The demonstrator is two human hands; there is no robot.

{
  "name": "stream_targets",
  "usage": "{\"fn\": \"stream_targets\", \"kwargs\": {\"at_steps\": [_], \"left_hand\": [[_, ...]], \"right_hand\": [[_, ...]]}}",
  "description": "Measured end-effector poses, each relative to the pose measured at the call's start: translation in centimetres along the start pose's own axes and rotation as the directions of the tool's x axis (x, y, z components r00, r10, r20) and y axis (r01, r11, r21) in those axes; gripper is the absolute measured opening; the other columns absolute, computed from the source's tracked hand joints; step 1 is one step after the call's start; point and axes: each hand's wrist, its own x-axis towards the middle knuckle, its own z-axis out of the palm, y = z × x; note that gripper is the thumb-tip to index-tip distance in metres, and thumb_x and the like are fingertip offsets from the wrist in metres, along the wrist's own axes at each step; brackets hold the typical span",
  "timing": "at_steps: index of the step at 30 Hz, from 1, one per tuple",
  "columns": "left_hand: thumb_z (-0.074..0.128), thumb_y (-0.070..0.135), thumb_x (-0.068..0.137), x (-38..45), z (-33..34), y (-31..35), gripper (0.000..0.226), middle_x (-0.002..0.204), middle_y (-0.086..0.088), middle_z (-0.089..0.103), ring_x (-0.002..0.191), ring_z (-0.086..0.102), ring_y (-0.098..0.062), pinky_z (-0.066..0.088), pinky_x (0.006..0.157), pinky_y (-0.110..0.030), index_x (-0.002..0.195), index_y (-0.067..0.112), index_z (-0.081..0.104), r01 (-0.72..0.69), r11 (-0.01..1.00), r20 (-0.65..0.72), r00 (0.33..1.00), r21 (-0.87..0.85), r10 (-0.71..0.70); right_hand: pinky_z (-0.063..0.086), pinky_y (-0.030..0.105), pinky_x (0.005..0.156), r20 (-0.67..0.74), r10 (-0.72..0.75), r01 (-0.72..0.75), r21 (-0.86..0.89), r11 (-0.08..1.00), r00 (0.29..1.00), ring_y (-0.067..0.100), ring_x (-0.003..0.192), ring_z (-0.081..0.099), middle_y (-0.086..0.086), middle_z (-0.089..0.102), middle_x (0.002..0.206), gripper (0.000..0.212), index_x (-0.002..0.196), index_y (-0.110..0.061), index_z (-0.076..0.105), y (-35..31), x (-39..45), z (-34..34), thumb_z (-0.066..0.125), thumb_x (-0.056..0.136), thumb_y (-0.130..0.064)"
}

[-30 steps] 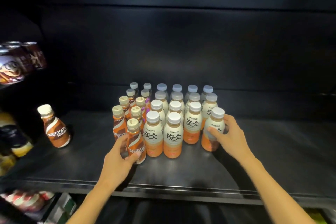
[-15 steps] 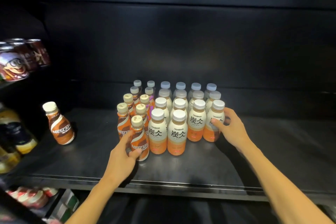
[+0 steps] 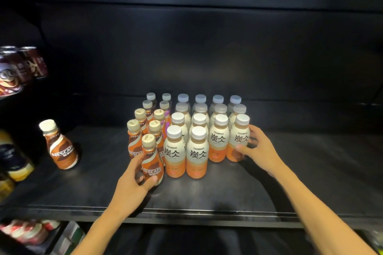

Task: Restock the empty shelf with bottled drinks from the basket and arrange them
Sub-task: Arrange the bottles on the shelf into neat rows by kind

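Your left hand (image 3: 132, 184) grips the front brown plastic Nescafe bottle (image 3: 152, 161), at 7 o'clock in the cluster. Your right hand (image 3: 259, 151) clasps the white-capped orange Tanbing bottle (image 3: 238, 141), at 3 o'clock on the dark shelf (image 3: 228, 196).

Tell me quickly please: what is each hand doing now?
Left hand: holds the front Nescafe bottle.
Right hand: holds the rightmost front Tanbing bottle.
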Motion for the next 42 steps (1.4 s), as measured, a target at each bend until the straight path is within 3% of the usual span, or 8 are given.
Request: {"fn": "stream_targets", "kwargs": {"at_steps": [3,6,8,18,28,42], "left_hand": [[0.082,0.016,0.081,-0.1,0.7,-0.1,0.068,0.113,0.033,0.051,0.096,0.056,0.013,0.044,0.093,-0.016,0.131,0.038,0.042,0.041,0.999,-0.042,0.998,-0.015,-0.042],[0.085,0.019,0.078,-0.1,1.1,-0.1,0.071,0.113,0.026,0.054,0.097,0.055,0.008,0.045,0.096,-0.023,0.135,0.032,0.044,0.048,0.999,-0.068,0.997,0.005,-0.047],[0.085,0.02,0.078,-0.1,1.1,-0.1,0.072,0.116,0.02,0.055,0.1,0.056,0.001,0.045,0.098,-0.026,0.138,0.029,0.045,0.052,0.999,-0.074,0.996,0.008,-0.051],[0.086,0.025,0.077,-0.4,1.5,-0.5,0.073,0.117,0.019,0.058,0.1,0.06,0.001,0.046,0.095,-0.022,0.138,0.031,0.046,0.035,0.999,-0.113,0.993,-0.008,-0.035],[0.08,0.009,0.083,0.0,1.5,-0.7,0.064,0.119,0.025,0.059,0.107,0.059,0.005,0.043,0.103,-0.025,0.133,0.032,0.047,0.055,0.997,-0.033,0.998,-0.06,-0.057],[0.075,0.011,0.088,-0.2,1.4,-0.5,0.069,0.132,0.017,0.054,0.123,0.051,-0.006,0.04,0.109,-0.03,0.146,0.026,0.042,0.029,0.999,-0.02,0.999,0.031,-0.029]], "right_hand": [[0.054,0.038,0.098,-0.048,0.049,-0.05,-0.021,0.999,0.998,0.012,0.121,0.057,-0.006,0.057,0.134,0.082,0.142,-0.021,0.046,0.9,-0.6,1.3,0.092,0.074,-0.022],[0.043,0.013,0.083,-0.125,0.033,-0.038,-0.04,0.998,0.992,0.011,0.114,0.056,-0.005,0.057,0.126,0.074,0.135,-0.015,0.048,0.8,-0.6,2.3,0.091,0.075,-0.02],[0.041,0.009,0.076,-0.14,0.023,-0.03,-0.048,0.998,0.99,0.011,0.111,0.056,-0.006,0.058,0.121,0.07,0.133,-0.015,0.049,0.7,-0.5,2.5,0.09,0.077,-0.021],[0.041,0.014,0.081,-0.145,0.007,-0.014,-0.044,0.999,0.989,0.011,0.113,0.056,-0.008,0.058,0.124,0.072,0.138,-0.015,0.048,1.2,-0.7,2.7,0.088,0.079,-0.024],[0.044,0.028,0.096,-0.15,0.002,-0.007,-0.039,0.999,0.989,0.013,0.119,0.056,0.001,0.06,0.137,0.073,0.143,-0.018,0.047,1.5,-0.7,2.7,0.087,0.081,-0.025],[0.044,0.028,0.098,-0.12,0.037,-0.044,-0.06,0.997,0.992,0.012,0.123,0.052,0.003,0.055,0.146,0.078,0.147,-0.016,0.04,1.0,-1.2,2.7,0.084,0.084,-0.029]]}}
